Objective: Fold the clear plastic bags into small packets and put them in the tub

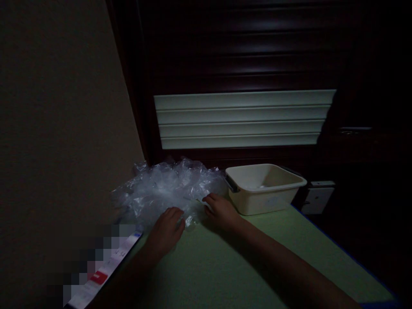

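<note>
A heap of crumpled clear plastic bags (167, 184) lies at the far left of the green tabletop. My left hand (168, 227) is at the heap's near edge, its fingers bent and the thumb held apart. At the heap's right side is my right hand (222, 211), fingers loosely curled with a gap between index finger and thumb. I see nothing held in either hand, though the dim light hides whether the fingertips touch the plastic. Just right of my right hand stands a cream plastic basin (264, 199) with dark handles.
The green tabletop (206, 266) has a blue edge on its right. A lit screen (112, 262), partly blurred out, lies at the left. Behind is a dark wooden slatted panel (244, 56) with a pale section. A white box-like object (318, 199) sits beyond the basin.
</note>
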Action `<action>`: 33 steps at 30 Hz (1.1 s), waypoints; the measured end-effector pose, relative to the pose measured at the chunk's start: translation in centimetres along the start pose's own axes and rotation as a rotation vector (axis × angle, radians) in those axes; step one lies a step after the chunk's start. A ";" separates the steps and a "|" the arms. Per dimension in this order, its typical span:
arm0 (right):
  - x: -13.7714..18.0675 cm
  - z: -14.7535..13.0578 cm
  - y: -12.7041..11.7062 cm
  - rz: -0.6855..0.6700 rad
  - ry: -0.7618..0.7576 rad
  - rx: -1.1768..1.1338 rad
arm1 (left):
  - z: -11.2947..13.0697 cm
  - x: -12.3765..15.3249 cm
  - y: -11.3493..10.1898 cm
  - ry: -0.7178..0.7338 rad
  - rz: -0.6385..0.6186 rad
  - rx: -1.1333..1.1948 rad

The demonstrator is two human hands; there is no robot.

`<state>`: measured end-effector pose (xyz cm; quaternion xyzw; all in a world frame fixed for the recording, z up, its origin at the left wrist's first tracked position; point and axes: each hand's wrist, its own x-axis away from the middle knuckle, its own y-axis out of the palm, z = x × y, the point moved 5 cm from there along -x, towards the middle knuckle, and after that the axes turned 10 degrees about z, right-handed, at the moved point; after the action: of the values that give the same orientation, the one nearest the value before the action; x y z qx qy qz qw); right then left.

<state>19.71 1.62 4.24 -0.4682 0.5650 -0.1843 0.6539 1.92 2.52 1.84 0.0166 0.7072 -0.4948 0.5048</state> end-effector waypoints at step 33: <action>-2.1 -6.8 4.6 -0.050 -0.069 -0.048 | -4.9 -0.4 -0.5 -0.285 0.171 0.122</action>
<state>11.55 2.72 2.13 -0.5040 0.5345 -0.1708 0.6565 -1.59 5.99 2.49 0.0369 0.5930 -0.4893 0.6384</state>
